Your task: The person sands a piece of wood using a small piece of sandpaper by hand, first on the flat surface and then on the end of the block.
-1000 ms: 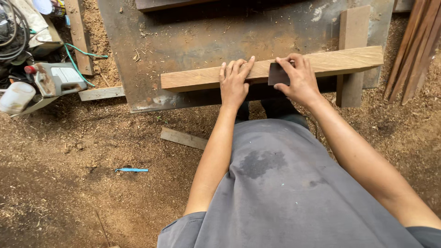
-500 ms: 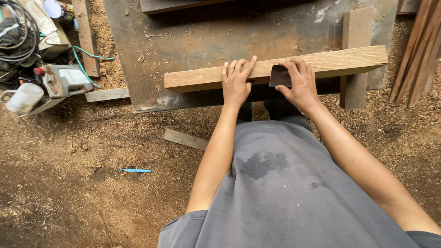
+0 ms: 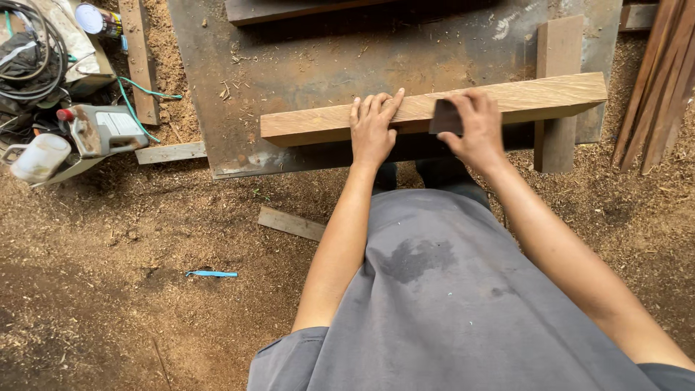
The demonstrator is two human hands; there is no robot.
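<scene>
A long light wooden plank (image 3: pixel 311 123) lies across a dark metal sheet (image 3: pixel 289 65), its right end on an upright wooden block (image 3: pixel 556 137). My left hand (image 3: pixel 373 127) presses flat on the plank near its middle, fingers spread. My right hand (image 3: pixel 474 127) grips a dark sanding pad (image 3: pixel 445 118) held against the plank's near face, just right of the left hand.
Sawdust covers the ground. A power tool (image 3: pixel 101 129), a white cup (image 3: pixel 40 156), coiled cables (image 3: pixel 29 43) and a can (image 3: pixel 98 20) sit at the left. A wood scrap (image 3: pixel 289 223) and a blue pen (image 3: pixel 210 274) lie on the ground. Boards (image 3: pixel 662 80) lean at right.
My right hand with the pad has slid slightly along the plank. The left hand stays pressed in place. The camera view shifted a little.
</scene>
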